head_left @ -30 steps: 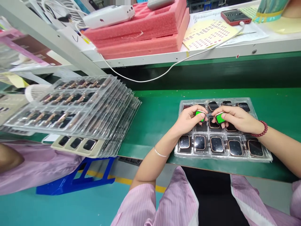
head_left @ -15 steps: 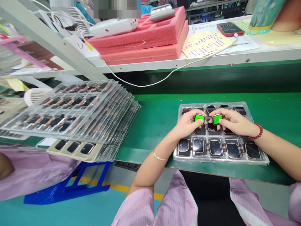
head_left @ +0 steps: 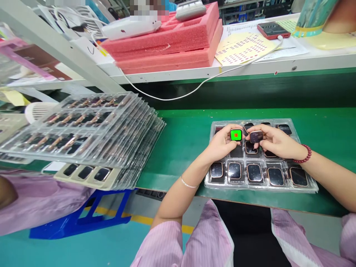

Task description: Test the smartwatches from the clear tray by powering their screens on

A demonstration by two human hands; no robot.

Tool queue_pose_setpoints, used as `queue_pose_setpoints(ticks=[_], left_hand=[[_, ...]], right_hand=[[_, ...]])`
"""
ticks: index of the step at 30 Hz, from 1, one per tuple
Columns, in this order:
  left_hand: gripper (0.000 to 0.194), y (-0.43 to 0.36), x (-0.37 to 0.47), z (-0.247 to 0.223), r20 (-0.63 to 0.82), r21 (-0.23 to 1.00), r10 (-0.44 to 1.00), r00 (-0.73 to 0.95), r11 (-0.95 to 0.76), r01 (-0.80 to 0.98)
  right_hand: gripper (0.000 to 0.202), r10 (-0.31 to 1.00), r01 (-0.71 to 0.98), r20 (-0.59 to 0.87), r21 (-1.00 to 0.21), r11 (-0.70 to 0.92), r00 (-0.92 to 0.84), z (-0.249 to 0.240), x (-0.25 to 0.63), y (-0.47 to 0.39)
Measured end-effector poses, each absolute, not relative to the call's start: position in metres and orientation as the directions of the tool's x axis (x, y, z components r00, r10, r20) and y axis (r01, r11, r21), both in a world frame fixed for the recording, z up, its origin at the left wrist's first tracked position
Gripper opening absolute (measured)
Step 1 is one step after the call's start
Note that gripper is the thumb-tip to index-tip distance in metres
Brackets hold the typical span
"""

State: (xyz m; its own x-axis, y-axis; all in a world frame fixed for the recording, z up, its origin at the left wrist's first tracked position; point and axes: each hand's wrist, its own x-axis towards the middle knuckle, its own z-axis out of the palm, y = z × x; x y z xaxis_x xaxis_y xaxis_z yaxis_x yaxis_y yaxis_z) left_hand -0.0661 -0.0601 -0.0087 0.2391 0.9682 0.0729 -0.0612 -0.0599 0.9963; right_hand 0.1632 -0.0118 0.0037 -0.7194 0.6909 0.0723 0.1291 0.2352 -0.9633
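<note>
Currently, over a clear tray point(head_left: 250, 187) of watches point(head_left: 254, 172), the left hand point(head_left: 222, 142) pinches a lit watch point(head_left: 236, 135) between thumb and fingertips, its face green with a small red patch. Right of that, also above the tray, the right hand point(head_left: 274, 141) grips a dark watch point(head_left: 256, 137) by its edges, fingers curled. Left of the tray, another person's pink sleeve point(head_left: 41, 202) is cut off, and the stacked trays point(head_left: 133, 137) blur together. Both hands cover some of the tray's compartments. Behind the tray, a yellow sheet point(head_left: 244, 48) bears rows of marks too small to read.
</note>
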Motion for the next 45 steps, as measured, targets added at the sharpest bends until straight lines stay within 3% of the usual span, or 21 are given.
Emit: queue_pose_setpoints(ticks=[8,14,20,25,33,39,45], left_hand=[[0.03,-0.059,-0.067,-0.005,0.088,0.995,0.965,0.246,-0.071,-0.076],[0.042,-0.058,-0.068,-0.009,0.103,0.994,0.964,0.244,-0.089,-0.068],[0.03,-0.058,-0.067,-0.008,0.095,0.994,0.96,0.264,-0.077,-0.077],[0.044,-0.059,-0.067,-0.008,0.091,0.996,0.969,0.232,-0.085,-0.034],[0.034,-0.058,-0.067,-0.009,0.119,0.992,0.961,0.25,-0.103,-0.079],[0.068,-0.056,-0.07,-0.014,0.087,0.988,0.966,0.242,-0.052,-0.146],[0.066,-0.056,-0.07,-0.012,0.064,0.986,0.97,0.236,-0.025,-0.162]], right_hand=[[0.04,0.7,0.115,0.107,-0.958,0.263,-0.706,0.008,0.161,-0.013],[0.045,0.689,0.1,0.11,-0.961,0.257,-0.717,0.007,0.162,-0.013],[0.042,0.684,0.107,0.132,-0.949,0.295,-0.717,0.005,0.162,-0.012],[0.044,0.668,0.103,0.138,-0.945,0.309,-0.731,0.002,0.164,-0.01],[0.043,0.671,0.082,0.153,-0.949,0.305,-0.725,0.003,0.163,-0.011],[0.061,0.693,0.0,0.09,-0.992,0.128,-0.715,0.001,0.165,-0.007],[0.07,0.743,-0.077,-0.03,-0.991,-0.109,-0.668,-0.002,0.166,-0.003]])
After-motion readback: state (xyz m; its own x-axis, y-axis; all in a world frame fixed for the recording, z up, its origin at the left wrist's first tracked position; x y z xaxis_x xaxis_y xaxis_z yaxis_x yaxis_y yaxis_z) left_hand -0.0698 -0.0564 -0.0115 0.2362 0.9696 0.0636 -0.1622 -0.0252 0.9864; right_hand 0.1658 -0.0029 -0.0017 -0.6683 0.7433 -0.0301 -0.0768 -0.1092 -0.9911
